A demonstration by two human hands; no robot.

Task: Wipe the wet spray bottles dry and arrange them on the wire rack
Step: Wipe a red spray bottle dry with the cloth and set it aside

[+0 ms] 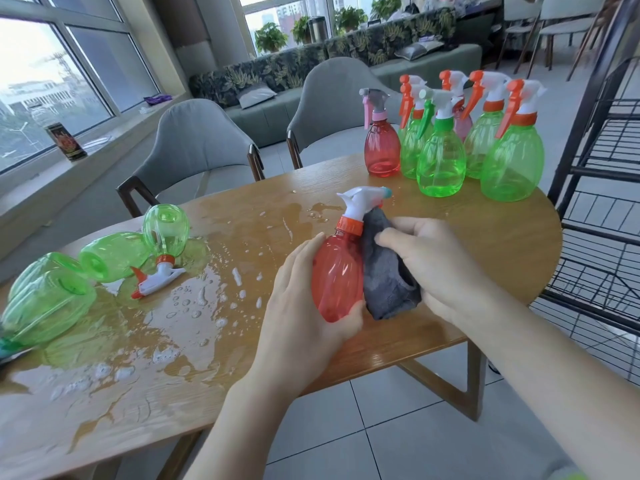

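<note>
Left hand (304, 303) grips red bottle (337, 271) — no label legible.

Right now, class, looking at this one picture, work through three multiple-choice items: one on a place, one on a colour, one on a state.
1. Where does the dark grey cloth lie?
A. draped on the black wire rack
B. between the right hand and the red plastic spray bottle
C. on the floor

2. What colour is the held bottle's collar?
A. orange
B. blue
C. black

3. How are the green plastic bottles at the left?
A. upright
B. stacked on the rack
C. tipped over on the wet wooden table

Answers: 1 B, the right hand presses the cloth to the bottle; 2 A, orange under the white trigger; 3 C, lying among puddles. The left hand grips the bottle.
</note>
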